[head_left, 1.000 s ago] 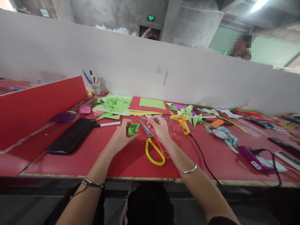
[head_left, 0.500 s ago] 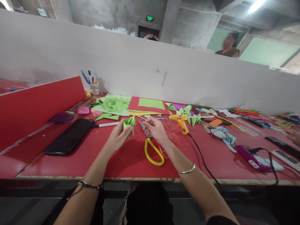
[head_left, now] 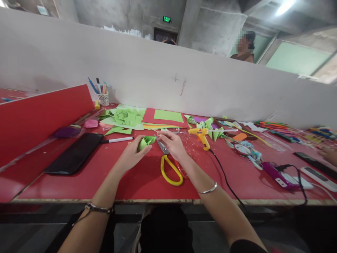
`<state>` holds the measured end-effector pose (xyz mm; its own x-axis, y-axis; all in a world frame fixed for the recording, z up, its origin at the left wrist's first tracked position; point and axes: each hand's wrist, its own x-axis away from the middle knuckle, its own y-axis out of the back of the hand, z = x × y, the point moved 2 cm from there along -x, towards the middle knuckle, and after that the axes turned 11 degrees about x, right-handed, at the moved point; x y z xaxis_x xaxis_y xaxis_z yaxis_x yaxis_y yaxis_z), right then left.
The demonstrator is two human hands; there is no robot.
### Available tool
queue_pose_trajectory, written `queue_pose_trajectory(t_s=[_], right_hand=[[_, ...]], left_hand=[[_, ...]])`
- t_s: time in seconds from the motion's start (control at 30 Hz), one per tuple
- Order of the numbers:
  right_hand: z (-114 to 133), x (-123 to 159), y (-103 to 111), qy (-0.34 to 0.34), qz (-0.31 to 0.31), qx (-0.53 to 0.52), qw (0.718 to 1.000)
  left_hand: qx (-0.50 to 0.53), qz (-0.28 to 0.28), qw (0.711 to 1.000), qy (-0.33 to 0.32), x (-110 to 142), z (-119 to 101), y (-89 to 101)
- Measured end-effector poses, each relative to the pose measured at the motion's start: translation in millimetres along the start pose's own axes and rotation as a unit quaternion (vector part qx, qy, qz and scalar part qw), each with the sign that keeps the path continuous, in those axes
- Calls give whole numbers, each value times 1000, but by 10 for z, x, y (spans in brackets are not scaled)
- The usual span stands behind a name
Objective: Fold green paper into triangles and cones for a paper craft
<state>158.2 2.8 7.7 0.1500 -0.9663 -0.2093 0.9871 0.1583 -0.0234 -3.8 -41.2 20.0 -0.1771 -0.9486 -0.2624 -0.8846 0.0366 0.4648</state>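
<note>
My left hand (head_left: 134, 151) is closed around a rolled piece of green paper (head_left: 146, 142), its spiral opening facing up. My right hand (head_left: 172, 142) is pinched just to the right of the roll, apart from it. Something thin seems to stick out from its fingertips, too small to name. Under and beside the right hand lie scissors (head_left: 165, 149) with yellow handles, on the red table (head_left: 142, 182). One handle loop is partly hidden by my right forearm. To the right rests a yellow glue gun (head_left: 201, 137) with a glue stick in its back.
At left lie a black phone (head_left: 75, 153) and a white marker (head_left: 119, 139). Cut green paper pieces (head_left: 126, 117) are heaped behind. On the right are green paper cones (head_left: 217, 133), a purple power adapter (head_left: 279, 177) and a co-worker's hand (head_left: 329, 154). A white partition (head_left: 137, 70) stands behind.
The green roll has tipped in my left hand, so its spiral end shows more. My right hand stays pinched near it. The view has shifted slightly, and a person beyond the partition has moved left.
</note>
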Motion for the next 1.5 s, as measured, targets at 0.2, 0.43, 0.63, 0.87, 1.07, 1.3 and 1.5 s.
queue_pose_trajectory(t_s=[0.2,0.43,0.63,0.87,1.07,1.3,1.5], right_hand=[[26,17,5,8,17,28,999],[-12,-13,6,25,-2,28,999],[-21,4,-14,1,26,7,1000],[-7,5,-12,12,19,13,1000],[-1,15,-2,6,16,13,1000],[62,37,-36,19,23,-26,999],[78,50,-73,30,31,-36,998]], left_hand=[[-10,-3,1000,-4,0,17,-1],[-24,-11,1000,-5,0,1,11],[-24,-16,999,-16,1,-7,13],[-30,-21,999,-19,0,2,13],[-33,-14,999,-29,6,-10,7],[-32,-8,999,-25,1,-12,4],[-30,-6,999,-23,2,-17,7]])
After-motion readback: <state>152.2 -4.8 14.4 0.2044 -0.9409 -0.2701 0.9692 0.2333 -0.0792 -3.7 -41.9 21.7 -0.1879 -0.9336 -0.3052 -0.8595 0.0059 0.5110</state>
